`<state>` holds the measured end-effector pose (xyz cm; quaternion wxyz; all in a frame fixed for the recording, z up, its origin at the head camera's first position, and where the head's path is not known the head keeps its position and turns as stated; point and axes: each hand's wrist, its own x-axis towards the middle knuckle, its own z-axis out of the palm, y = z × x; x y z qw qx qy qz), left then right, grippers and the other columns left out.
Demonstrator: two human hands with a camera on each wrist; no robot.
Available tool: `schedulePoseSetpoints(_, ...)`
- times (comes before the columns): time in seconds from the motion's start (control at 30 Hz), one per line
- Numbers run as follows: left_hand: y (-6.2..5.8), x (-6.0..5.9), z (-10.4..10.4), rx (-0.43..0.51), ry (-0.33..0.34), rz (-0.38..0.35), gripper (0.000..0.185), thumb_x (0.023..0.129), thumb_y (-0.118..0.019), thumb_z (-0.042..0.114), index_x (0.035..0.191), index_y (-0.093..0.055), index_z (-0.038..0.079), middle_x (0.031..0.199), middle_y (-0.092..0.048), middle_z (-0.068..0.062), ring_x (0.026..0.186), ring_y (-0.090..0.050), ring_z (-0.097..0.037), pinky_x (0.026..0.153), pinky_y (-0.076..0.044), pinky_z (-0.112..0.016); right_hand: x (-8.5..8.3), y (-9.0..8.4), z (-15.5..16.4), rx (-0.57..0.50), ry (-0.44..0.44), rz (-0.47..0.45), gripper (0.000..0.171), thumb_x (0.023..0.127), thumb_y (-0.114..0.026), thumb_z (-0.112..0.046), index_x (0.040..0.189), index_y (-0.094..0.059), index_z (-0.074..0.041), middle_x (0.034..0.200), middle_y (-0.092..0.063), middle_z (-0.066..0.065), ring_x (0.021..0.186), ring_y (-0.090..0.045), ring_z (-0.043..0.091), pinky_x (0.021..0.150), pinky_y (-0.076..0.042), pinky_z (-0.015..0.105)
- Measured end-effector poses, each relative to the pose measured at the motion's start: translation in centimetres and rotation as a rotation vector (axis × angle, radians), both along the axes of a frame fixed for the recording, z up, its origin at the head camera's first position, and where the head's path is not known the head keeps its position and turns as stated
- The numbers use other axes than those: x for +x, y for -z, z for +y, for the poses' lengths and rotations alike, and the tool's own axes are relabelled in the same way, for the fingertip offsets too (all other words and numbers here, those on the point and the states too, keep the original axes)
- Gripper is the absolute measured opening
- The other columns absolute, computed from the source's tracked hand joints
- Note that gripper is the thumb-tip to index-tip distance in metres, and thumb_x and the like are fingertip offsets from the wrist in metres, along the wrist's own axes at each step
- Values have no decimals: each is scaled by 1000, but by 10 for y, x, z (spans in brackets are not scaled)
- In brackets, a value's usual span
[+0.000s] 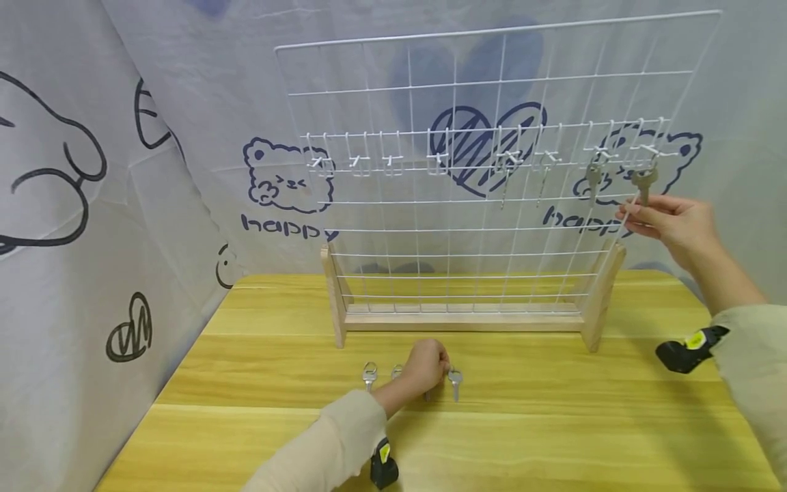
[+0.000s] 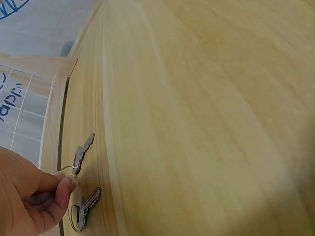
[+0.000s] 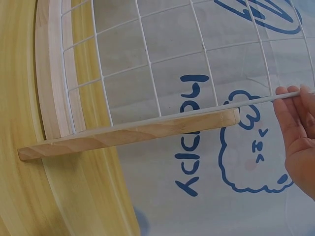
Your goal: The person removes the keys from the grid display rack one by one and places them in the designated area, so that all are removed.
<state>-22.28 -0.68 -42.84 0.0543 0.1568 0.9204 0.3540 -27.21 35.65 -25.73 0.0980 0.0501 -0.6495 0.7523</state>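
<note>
My left hand [image 1: 424, 365] is low over the table in front of the rack. Its thumb and index finger meet at the thin ring of a silver key [image 2: 82, 153] and appear to pinch it. Another key [image 2: 84, 209] with a ring lies beside the fingertips. To the left of that hand are more keys, one of them [image 1: 369, 374] in plain sight and one partly covered. My right hand [image 1: 679, 222] grips the right edge rod of the white wire grid rack [image 3: 151, 63], just below a hanging key [image 1: 644, 179].
White hooks [image 1: 438, 162] line the grid, and several keys hang on the right-hand ones, including a key [image 1: 593, 174]. A wooden stand [image 1: 461, 326] holds the grid on the wood-grain table [image 1: 522, 437]. Behind hangs a printed white cloth [image 1: 184, 205].
</note>
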Motion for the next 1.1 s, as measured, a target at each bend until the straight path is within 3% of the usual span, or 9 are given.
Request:
schedulePoseSetpoints(0.2,-3,-4,2,-65,3,27,13,81,-65,-3,68,-66,-2,68,-67,-10,52,-50,-8,44,-44,-11,-1,-1,1,-11,-16,-2,9,80,-69,-4,84,-74,-11,79,-73,-2,73,-70,8,66,-58,19)
schedulePoseSetpoints(0.43,-7,-6,1,-54,-4,2,12,81,-66,-2,69,-66,-3,67,-66,-11,52,-50,-9,45,-45,-13,-2,-3,3,-22,-17,10,13,82,-66,-1,84,-74,-10,78,-73,-2,72,-70,8,66,-58,19)
schedulePoseSetpoints(0.6,-4,-7,-3,15,7,-21,10,83,-64,-3,74,-67,-7,69,-67,-15,51,-56,-12,44,-48,-14,0,0,2,27,-6,9,14,83,-66,-3,82,-74,-14,77,-73,-4,72,-69,7,65,-57,18)
schedulePoseSetpoints(0.7,-6,-12,-10,64,26,33,8,83,-63,-4,78,-67,-9,75,-68,-19,55,-61,-17,47,-51,-14,1,0,2,53,6,13,14,83,-66,-5,82,-74,-17,77,-73,-6,72,-69,5,66,-57,17)
schedulePoseSetpoints(0.83,-14,-20,-22,206,28,97,9,86,-60,-3,86,-65,-10,81,-68,-22,64,-66,-25,53,-54,-16,1,2,1,47,10,21,13,83,-66,-6,82,-74,-16,77,-73,-6,72,-69,5,65,-57,17)
schedulePoseSetpoints(0.97,-27,-27,-36,335,-24,191,14,88,-60,3,93,-66,-8,85,-68,-20,70,-67,-29,55,-54,-16,1,2,1,40,14,24,12,83,-66,-6,82,-74,-15,76,-73,-5,71,-69,6,65,-57,17)
schedulePoseSetpoints(1.1,-43,-32,-50,416,-149,242,18,89,-62,11,98,-67,-3,92,-70,-17,80,-66,-28,63,-57,-23,2,1,0,42,21,13,11,82,-67,-6,83,-74,-15,76,-73,-6,72,-69,5,65,-57,17)
